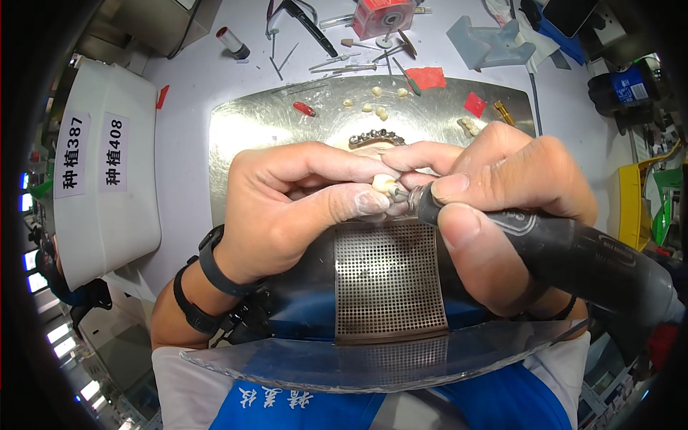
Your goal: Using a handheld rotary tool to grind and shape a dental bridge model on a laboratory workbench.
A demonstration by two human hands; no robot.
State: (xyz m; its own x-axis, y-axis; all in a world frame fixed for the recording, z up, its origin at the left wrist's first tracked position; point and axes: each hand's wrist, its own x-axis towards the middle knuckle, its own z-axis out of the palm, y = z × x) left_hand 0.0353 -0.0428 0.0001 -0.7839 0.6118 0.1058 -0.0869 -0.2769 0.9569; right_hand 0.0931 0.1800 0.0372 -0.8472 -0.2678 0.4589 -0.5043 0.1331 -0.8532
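Between the thumb and forefinger of my left hand is a small cream dental crown. My right hand is wrapped round a black rotary handpiece, its thumb and forefinger near the tip. The handpiece's grinding bur points left and meets or nearly meets the crown; the exact contact is too small to tell. My fingertips of both hands come together around it, whitened by dust. Just beyond them a dark metal dental framework lies on a pale model, partly hidden by my fingers.
Several loose crowns lie on the metal plate. Burs, a black pen and a red box are behind. A perforated grille and clear shield sit nearest me; a white bin stands left.
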